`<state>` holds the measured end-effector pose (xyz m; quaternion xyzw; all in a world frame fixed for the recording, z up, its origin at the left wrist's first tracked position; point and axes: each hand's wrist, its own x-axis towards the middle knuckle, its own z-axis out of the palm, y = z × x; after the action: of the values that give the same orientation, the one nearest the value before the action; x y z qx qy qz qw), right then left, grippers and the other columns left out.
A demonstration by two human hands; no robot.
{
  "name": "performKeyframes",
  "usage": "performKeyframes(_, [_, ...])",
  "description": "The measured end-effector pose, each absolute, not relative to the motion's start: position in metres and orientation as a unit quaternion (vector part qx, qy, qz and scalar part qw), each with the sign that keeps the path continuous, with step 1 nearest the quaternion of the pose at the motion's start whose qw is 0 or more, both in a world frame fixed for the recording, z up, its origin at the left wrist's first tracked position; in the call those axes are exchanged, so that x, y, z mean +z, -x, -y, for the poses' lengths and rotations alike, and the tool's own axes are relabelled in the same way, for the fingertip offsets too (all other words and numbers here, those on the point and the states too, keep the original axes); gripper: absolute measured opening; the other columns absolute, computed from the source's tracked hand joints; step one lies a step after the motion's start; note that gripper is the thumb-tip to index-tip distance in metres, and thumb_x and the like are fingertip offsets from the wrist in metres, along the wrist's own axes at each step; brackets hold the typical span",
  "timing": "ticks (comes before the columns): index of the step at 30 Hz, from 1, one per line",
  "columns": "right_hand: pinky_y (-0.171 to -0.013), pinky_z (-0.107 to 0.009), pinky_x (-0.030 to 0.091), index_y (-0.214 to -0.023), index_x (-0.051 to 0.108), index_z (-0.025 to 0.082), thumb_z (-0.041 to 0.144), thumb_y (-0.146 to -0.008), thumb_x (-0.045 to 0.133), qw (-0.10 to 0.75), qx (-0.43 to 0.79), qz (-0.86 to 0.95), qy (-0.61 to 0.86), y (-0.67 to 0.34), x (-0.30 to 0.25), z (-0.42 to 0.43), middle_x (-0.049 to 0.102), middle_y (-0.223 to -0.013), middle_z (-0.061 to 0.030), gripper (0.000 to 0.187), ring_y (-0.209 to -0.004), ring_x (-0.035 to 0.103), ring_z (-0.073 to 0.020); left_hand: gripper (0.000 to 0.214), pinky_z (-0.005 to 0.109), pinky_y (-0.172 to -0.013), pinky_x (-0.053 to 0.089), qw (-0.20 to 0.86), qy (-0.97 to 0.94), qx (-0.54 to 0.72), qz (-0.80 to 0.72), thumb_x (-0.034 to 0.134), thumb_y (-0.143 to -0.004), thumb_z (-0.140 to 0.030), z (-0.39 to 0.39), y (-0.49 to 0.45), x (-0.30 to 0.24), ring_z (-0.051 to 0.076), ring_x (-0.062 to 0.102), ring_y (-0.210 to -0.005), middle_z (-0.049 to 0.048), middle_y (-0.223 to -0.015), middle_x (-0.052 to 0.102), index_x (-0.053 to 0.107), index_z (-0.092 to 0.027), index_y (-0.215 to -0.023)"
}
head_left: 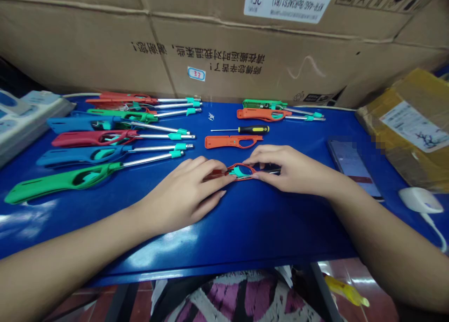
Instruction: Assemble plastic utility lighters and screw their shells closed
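Observation:
Both my hands rest on an orange lighter body (242, 171) with a teal trigger, lying on the blue table (252, 219). My left hand (185, 193) covers its left end, fingers curled and pressing on it. My right hand (287, 168) holds its right end with the fingertips pinched near the trigger. Just behind it lie a loose orange half-shell (231, 141) and a black-and-yellow screwdriver (245, 130).
Several long-nosed lighters in green, blue and red (105, 139) lie in a row at the left. Two more lighters (273, 110) sit at the back. A large cardboard box (224, 41) walls the far edge. A phone (354, 165), a white mouse (419, 199) and a taped parcel (410, 125) are at the right.

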<state>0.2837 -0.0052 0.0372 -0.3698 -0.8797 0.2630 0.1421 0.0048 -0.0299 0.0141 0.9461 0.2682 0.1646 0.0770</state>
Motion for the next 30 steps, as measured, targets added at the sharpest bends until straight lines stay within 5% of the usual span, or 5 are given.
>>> performKeyframes(18, [-0.068, -0.028, 0.049, -0.105, 0.077, 0.019, 0.020, -0.084, 0.062, 0.141, 0.369, 0.785, 0.477, -0.2783, 0.0357, 0.0020, 0.076, -0.097, -0.0037, 0.026, -0.078, 0.063, -0.0151, 0.036, 0.041, -0.084, 0.048, 0.050, -0.951, 0.142, -0.271, 0.047, -0.104, -0.025, 0.0281, -0.0050, 0.0128, 0.027, 0.059, -0.107, 0.0117, -0.128, 0.061, 0.062, -0.023, -0.137])
performKeyframes(30, [-0.072, -0.030, 0.052, -0.106, 0.074, 0.016, 0.023, -0.082, 0.063, 0.153, 0.393, 0.761, 0.492, -0.2815, 0.0356, 0.0012, 0.074, -0.092, -0.0048, 0.028, -0.077, 0.061, -0.0155, 0.039, 0.040, -0.080, 0.049, 0.050, -0.951, 0.152, -0.265, 0.045, -0.104, -0.019, 0.0258, -0.0043, 0.0117, 0.026, 0.059, -0.103, 0.0116, -0.125, 0.062, 0.062, -0.025, -0.139])
